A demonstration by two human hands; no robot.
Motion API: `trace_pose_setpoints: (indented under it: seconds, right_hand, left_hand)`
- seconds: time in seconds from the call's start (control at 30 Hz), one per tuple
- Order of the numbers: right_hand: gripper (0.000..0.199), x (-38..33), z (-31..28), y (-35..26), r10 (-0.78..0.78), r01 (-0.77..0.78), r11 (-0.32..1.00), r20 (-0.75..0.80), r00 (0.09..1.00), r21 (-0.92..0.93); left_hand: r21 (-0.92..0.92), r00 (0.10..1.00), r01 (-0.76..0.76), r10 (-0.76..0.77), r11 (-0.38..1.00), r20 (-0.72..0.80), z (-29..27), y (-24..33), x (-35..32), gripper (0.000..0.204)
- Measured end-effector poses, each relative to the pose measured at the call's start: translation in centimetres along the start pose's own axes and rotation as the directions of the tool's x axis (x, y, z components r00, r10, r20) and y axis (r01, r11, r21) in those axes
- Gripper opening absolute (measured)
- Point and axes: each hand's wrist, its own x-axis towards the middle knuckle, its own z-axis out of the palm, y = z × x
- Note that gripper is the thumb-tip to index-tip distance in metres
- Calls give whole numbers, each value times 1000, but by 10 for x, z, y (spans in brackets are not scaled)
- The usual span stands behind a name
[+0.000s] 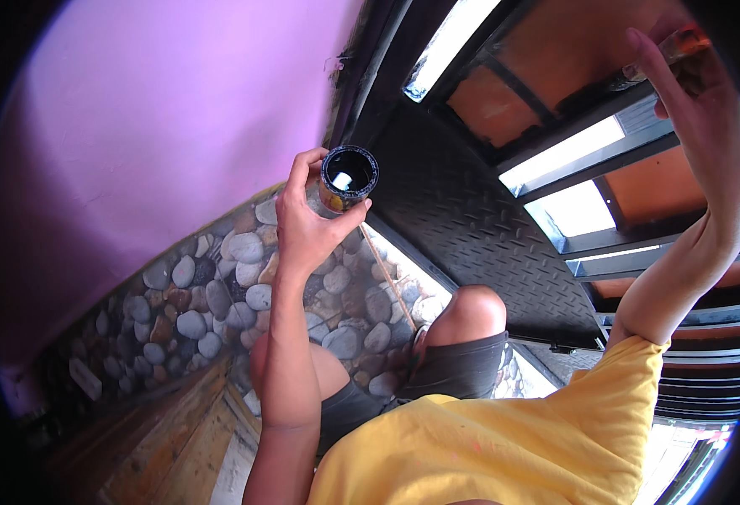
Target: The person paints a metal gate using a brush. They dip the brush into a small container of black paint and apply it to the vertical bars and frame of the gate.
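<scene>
The left hand has its grip closed round a small open can of black paint (best kept level), while the right hand pinches a brush at the black frame, calling for light, even strokes.

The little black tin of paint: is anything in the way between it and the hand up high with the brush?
Nothing visible is. The small round black paint tin sits in the left hand. The right hand is raised by the black metal frame bars. Between them only the black ribbed metal plate lies behind, not blocking.
</scene>
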Motion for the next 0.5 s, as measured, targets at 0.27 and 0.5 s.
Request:
trace_pose_setpoints:
  seconds: [0.27,0.5]
  right_hand:
    - [15,-19,25,-49,-282,234,925,127,951,299]
    - [14,-58,-45,-1,-100,130,990,-354,930,60]
  left_hand:
    - [40,999,-35,35,999,-15,-2,4,-3,61]
    - [-7,999,-40,40,999,-4,5,-5,-3,62]
